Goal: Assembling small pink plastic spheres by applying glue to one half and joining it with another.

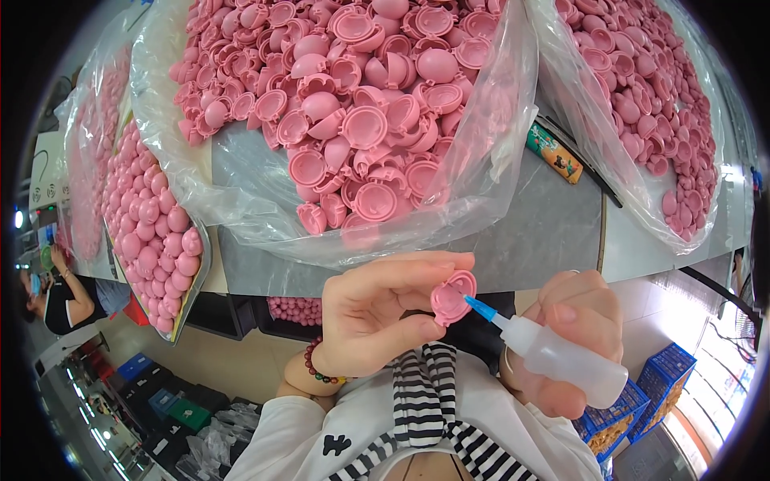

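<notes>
The left hand [377,311] pinches a small, round, pink plastic shell [449,304] between thumb and fingers, hollow side partly toward the right hand [579,321], whose fingers curl around a translucent white squeeze bottle [571,365]; its tapered blue nozzle [484,309] points at the hollow, contact unclear. This piece looks partway done; many loose, open pink shells [365,127] in the clear plastic bag [241,222] seem left, while rounded pink pieces [148,232] at left are perhaps finished. Both hands sit before the grey bench's [553,232] near edge, with open room between it and the torso.
</notes>
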Available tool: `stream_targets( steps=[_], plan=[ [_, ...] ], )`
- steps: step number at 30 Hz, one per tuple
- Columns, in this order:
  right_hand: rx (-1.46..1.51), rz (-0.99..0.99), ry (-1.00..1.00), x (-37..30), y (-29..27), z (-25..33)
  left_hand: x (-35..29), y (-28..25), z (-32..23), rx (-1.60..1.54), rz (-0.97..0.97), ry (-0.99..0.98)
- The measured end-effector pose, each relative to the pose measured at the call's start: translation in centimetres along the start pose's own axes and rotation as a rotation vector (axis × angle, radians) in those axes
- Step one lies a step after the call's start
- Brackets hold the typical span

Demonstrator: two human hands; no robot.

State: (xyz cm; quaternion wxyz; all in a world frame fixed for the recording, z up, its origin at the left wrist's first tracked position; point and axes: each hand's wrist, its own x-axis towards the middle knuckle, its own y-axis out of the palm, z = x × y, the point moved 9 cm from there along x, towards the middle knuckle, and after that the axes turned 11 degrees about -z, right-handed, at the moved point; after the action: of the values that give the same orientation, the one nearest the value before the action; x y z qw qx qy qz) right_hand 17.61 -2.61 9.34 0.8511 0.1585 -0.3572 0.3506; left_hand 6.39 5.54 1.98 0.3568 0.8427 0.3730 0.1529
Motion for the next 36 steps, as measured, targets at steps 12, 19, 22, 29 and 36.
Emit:
stream_targets(
  steps=[12,19,22,29,36],
  plan=[
    [-0.048,-0.164,0.051,0.4,-2.6,-2.0,-0.9,0.6,-3.8,0.869,-0.139,0.581],
    [-0.45,0.056,0.403,0.1,-2.1,-8.2,-0.2,0.1,-1.0,-0.029,0.016,0.097],
    [-0.445,0.09,0.331,0.7,-1.8,-7.3,-0.4,1.0,1.0,-0.544,0.22,-0.15],
    [-1.06,-0.182,0.155,5.3,-13.3,-6.4,-0.6,1.5,1.6,-0.545,0.197,-0.34],
    [-1.353,0.208,0.048,4.9,-16.2,-10.4,-0.2,0.5,2.0,-0.242,-0.027,-0.32]
  ],
)
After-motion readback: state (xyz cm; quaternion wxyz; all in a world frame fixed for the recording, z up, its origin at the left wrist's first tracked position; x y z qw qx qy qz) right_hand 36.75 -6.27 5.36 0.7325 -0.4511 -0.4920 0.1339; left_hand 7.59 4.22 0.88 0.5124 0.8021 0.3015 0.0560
